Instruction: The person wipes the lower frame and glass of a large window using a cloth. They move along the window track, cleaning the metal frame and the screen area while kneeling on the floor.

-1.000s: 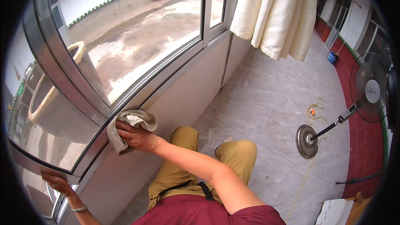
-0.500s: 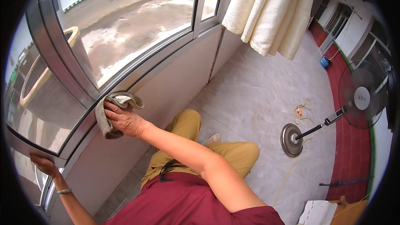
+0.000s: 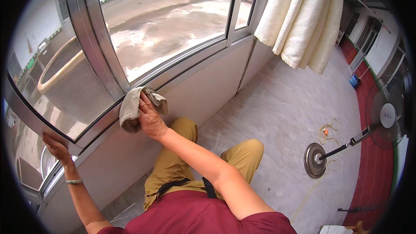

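Observation:
A greyish-beige cloth is bunched in my right hand. It lies against the lower rail of the silver metal window frame, near the foot of an upright post. My right fingers are wrapped over the folds. Farther left, my left hand, with a pale bangle at its wrist, rests on the frame's corner with its fingers stretched along the metal. No cloth or tool shows in it. Glass panes rise above the rail, and a pale wall panel runs below.
A cream curtain hangs at the upper right. On the grey floor stands a pedestal fan, beside a coiled yellow cord. A blue container is by the red wall base. Large pots and a yard show through the glass.
The whole view has shifted, with the scene now farther right and lower. My right hand and the cloth remain at the rail near the post. My left hand stays on the frame; my knees have shifted.

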Action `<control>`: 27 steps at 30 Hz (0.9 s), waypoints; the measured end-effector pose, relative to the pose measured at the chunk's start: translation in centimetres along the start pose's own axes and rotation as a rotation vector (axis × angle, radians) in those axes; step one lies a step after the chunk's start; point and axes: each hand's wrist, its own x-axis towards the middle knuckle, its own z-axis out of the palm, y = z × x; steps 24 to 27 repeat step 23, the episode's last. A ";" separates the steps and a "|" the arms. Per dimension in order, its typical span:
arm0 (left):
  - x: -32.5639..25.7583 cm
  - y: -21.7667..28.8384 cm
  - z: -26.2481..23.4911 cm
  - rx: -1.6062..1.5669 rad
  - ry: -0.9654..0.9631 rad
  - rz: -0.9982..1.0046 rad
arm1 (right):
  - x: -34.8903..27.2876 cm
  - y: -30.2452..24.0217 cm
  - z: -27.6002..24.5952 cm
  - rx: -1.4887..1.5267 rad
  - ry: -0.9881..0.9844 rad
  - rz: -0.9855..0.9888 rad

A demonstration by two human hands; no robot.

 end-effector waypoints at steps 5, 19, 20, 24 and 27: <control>-0.9 2.5 0.7 -0.049 0.025 0.004 | 0.6 -0.3 0.8 -0.049 0.271 0.143; -1.0 -1.1 -1.8 -0.076 0.028 -0.304 | 3.2 9.0 -1.9 -0.297 0.578 0.506; -1.1 -1.5 -2.3 0.017 0.027 -0.173 | 3.3 10.9 -2.6 -0.301 0.555 0.520; -0.8 -0.1 -1.8 0.204 0.010 0.087 | 4.3 15.7 -6.5 -0.361 0.470 0.518; -0.8 -0.1 -1.8 0.204 0.010 0.087 | 4.3 15.7 -6.5 -0.361 0.470 0.518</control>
